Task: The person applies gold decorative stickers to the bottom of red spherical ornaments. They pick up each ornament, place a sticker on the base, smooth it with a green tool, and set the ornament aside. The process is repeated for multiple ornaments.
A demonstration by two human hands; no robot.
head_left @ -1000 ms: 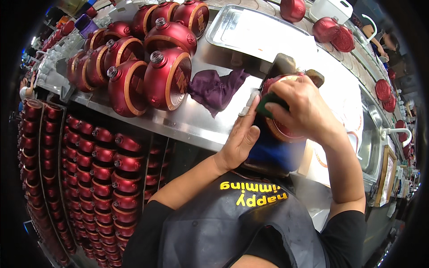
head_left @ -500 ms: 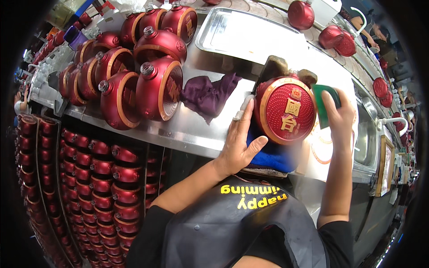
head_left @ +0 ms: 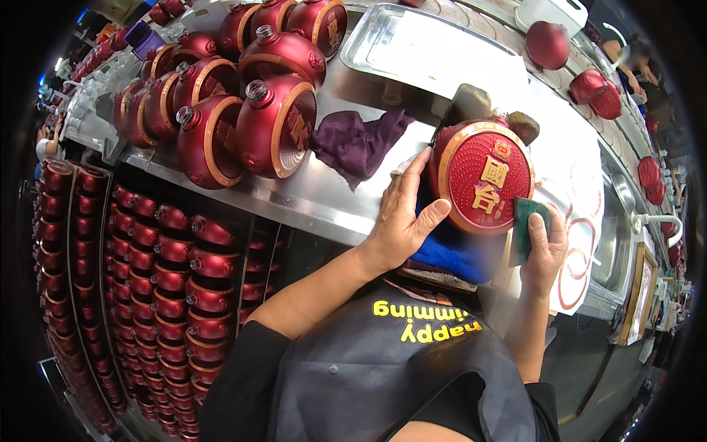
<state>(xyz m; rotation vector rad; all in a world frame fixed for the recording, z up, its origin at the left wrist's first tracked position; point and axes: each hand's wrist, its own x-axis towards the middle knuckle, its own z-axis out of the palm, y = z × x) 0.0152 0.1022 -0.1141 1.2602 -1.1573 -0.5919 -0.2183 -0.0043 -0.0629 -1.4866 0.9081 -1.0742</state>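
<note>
Against left hand (head_left: 398, 221), round red bottle (head_left: 482, 177)

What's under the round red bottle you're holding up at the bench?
A blue cloth lies below the red bottle, which the left hand steadies. Whether the bottle touches the cloth, and what lies beneath the cloth, is hidden.

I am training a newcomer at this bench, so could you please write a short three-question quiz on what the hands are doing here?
1. True or false: the left hand steadies the round red bottle from its left side.
2. What does the right hand hold? A) green scrubbing pad B) a brush C) a cap
3. What lies crumpled on the steel counter between the held bottle and the row of red bottles?

Key: 1 true; 2 A; 3 a purple cloth.
</note>
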